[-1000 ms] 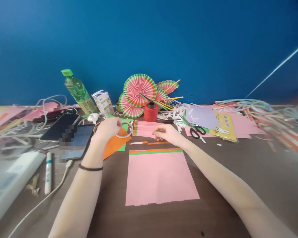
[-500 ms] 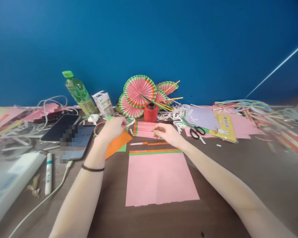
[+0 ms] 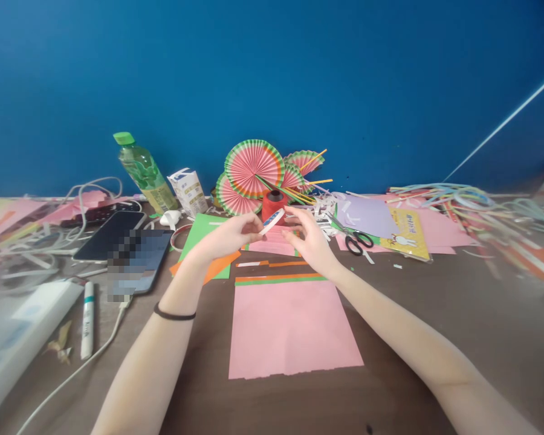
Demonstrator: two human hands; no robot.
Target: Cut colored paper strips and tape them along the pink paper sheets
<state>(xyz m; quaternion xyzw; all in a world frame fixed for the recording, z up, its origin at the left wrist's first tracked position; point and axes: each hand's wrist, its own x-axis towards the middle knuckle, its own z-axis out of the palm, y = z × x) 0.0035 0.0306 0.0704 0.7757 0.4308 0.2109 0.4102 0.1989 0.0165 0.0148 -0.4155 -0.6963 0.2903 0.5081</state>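
My left hand (image 3: pixel 236 234) pinches a roll of white tape (image 3: pixel 272 222) with a blue inside, held tilted above the table. My right hand (image 3: pixel 309 237) is just to the right of the roll, its fingers apart and one fingertip at or near the roll's upper end. Behind and below the hands lies a pleated pink paper (image 3: pixel 274 246), partly covered by them. Closer to me, a flat pink sheet (image 3: pixel 294 329) with orange and green strips along its far edge lies on the table. A red spool (image 3: pixel 268 208) of thread stands just behind the tape.
Pleated paper fans (image 3: pixel 254 169) lean by the blue wall. Black-handled scissors (image 3: pixel 359 240) lie to the right, beside a yellow packet (image 3: pixel 408 232). Green paper (image 3: pixel 202 232) and orange paper (image 3: pixel 217 267) lie left of centre. Phones (image 3: pixel 142 260), a marker (image 3: pixel 87 320) and a bottle (image 3: pixel 145 172) are further left.
My left hand has moved right with the tape, uncovering the green paper. My right hand has lifted slightly from the pleated paper and spread its fingers by the roll. The orange paper has shifted.
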